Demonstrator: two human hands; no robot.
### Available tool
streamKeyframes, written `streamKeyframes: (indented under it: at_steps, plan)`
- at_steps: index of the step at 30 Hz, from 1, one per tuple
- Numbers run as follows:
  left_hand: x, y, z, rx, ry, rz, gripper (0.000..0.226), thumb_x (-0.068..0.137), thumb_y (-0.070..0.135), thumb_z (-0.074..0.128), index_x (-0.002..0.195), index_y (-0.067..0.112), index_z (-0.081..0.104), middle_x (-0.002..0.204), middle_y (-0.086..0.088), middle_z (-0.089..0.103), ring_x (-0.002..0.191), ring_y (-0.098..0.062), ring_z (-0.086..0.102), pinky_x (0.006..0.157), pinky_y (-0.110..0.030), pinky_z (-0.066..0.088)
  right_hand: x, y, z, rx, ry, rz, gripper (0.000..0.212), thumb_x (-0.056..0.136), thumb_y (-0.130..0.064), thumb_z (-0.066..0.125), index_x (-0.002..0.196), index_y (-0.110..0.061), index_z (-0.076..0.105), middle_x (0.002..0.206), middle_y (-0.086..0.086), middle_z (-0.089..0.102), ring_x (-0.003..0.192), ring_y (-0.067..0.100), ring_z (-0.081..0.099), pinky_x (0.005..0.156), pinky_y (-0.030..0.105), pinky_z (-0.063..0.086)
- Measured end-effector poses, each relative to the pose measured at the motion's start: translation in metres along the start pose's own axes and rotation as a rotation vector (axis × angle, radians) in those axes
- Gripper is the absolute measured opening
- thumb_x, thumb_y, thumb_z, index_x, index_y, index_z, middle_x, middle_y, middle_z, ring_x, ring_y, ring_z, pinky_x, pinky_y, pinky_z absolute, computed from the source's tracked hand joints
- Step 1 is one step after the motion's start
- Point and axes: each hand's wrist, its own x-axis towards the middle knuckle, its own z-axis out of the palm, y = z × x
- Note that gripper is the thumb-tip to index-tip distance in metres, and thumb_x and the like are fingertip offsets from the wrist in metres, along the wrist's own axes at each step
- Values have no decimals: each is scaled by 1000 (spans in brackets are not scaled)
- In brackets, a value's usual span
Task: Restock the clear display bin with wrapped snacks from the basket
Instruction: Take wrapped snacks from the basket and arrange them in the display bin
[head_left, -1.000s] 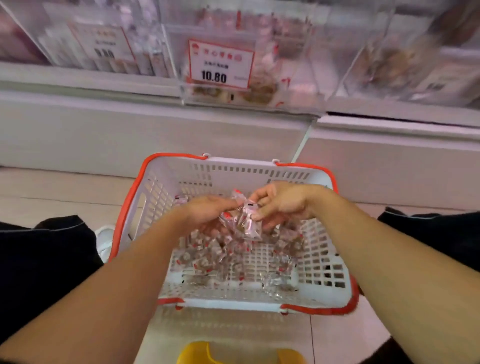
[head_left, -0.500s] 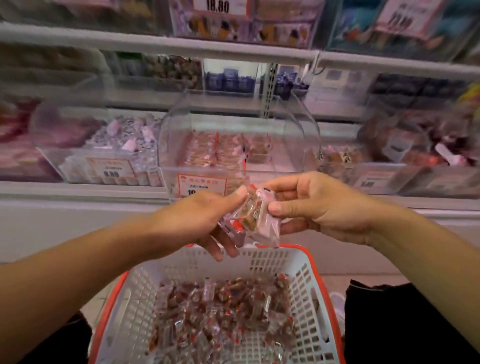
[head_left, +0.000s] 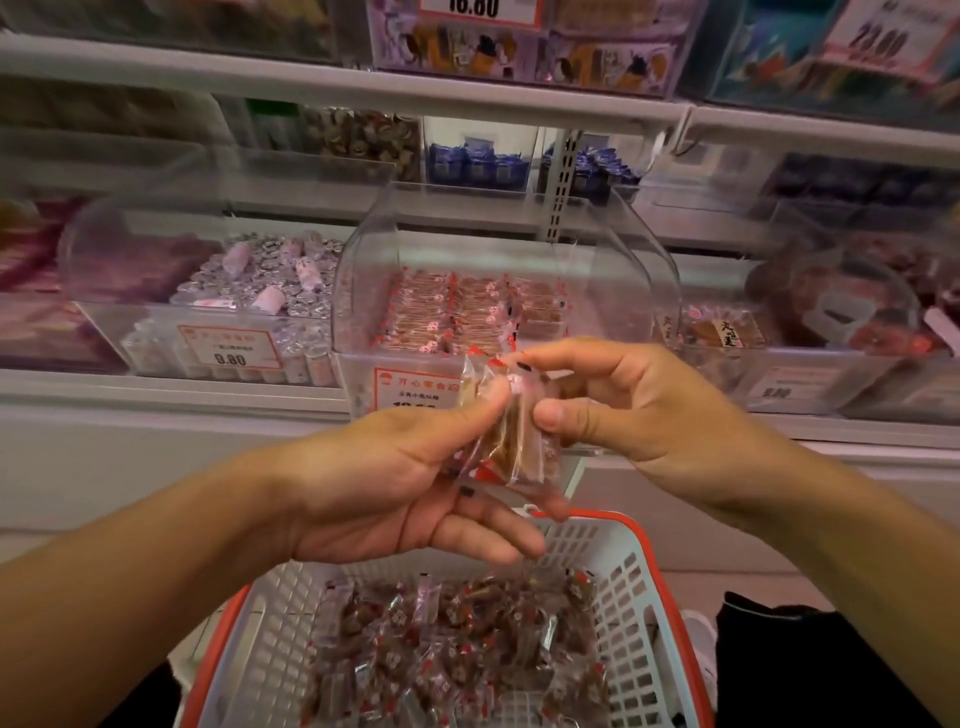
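Crinkly clear wrappers with red print, brown pieces showing through: this small bunch of wrapped snacks (head_left: 501, 431) sits pinched between my left hand (head_left: 410, 478) and right hand (head_left: 618, 410). Beyond them stands the clear display bin (head_left: 498, 291); below, the basket (head_left: 639, 582).

Left of the middle bin stands a clear bin (head_left: 156, 332) with silver and pink wrapped sweets (head_left: 270, 283), and on its front is a price tag (head_left: 228, 349) that reads 9.80. To the right, another bin (head_left: 810, 374) holds brown packets (head_left: 719, 328). On the shelf (head_left: 311, 85) above are blue packs (head_left: 480, 163) and a printed box (head_left: 524, 57) with cartoon figures.
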Motion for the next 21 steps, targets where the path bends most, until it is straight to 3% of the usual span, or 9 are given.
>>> streamKeyframes:
  at_steps: [3,6,8,13,17,19,21]
  plan:
    - [0,1,2,24,-15,49,45,86,39,67,121,10,64,123,-18,64,90,-22,70,67,-21,58,-1,-1,2,-50,-26,-56,42,87,-15,63,128,-19,61,116,9,71,107,16,68,86,21,54]
    - [1,-1,3,116,59,53,24,83,23,71,105,14,72,107,-14,69,79,-16,69,63,-19,56,-4,0,3,-203,-97,-106,53,91,-16,61,140,-28,49,141,-14,56,133,2,48,105,23,45]
    - [3,-3,3,217,103,29,15,80,23,72,93,16,73,99,-13,69,71,-11,66,60,-18,54,-7,1,2,-310,-148,-113,61,92,-14,61,146,-36,42,149,-20,46,139,-3,38,109,27,44]
    - [8,-7,5,340,163,45,15,75,31,74,82,18,74,90,-11,68,66,-9,59,53,-16,48,-9,4,3,-413,-157,-108,67,94,-10,64,149,-37,39,137,-19,58,123,3,58,101,29,49]
    - [11,-5,7,447,160,38,16,78,27,75,85,15,67,85,-10,67,61,-10,54,49,-18,43,-10,-4,-3,-591,-115,-144,68,87,-32,70,146,-46,40,134,-22,53,125,2,51,98,24,49]
    - [12,0,9,596,167,17,19,80,23,76,88,14,61,78,-7,65,57,-10,51,48,-19,41,-10,-13,-6,-720,-141,-186,62,82,-36,76,138,-42,50,124,-19,54,117,5,54,93,22,47]
    - [13,7,12,759,194,-4,21,81,21,77,90,14,58,74,-6,64,55,-10,49,46,-19,39,-7,-24,-4,-891,-174,-259,43,80,-33,81,119,-31,64,110,-14,56,103,7,56,86,24,47]
